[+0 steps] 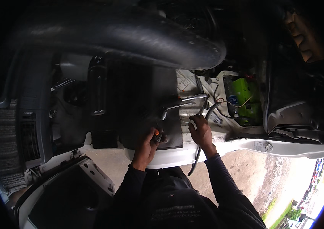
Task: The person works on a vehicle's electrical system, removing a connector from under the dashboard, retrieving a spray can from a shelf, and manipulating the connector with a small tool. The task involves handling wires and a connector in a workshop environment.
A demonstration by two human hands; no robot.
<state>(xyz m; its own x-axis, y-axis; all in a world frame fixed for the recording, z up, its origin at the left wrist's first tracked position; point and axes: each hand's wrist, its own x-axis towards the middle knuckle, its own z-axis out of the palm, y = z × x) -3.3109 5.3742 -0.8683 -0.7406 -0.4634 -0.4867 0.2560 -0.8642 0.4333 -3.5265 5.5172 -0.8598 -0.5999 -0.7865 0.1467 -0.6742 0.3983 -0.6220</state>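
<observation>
My left hand [146, 148] is closed around a small dark object with an orange part [157, 132]; its exact kind is hidden by the fingers. Thumb and forefinger of my right hand [203, 134] pinch a thin pale wire [184, 121] that runs towards the left hand. Just beyond them, a shiny metal hand tool [192, 98] with an orange mark lies over the edge of the black mat [171, 133]. A thick black cable [210, 111] curves past my right wrist and hangs over the white sill.
A recess at the right holds a bright green box [243, 93] and loose wires. The large dark steering wheel rim [162, 42] hangs over the far side. At the lower left stands the vehicle's open door [66, 191]; the white sill [230, 148] runs in front of me.
</observation>
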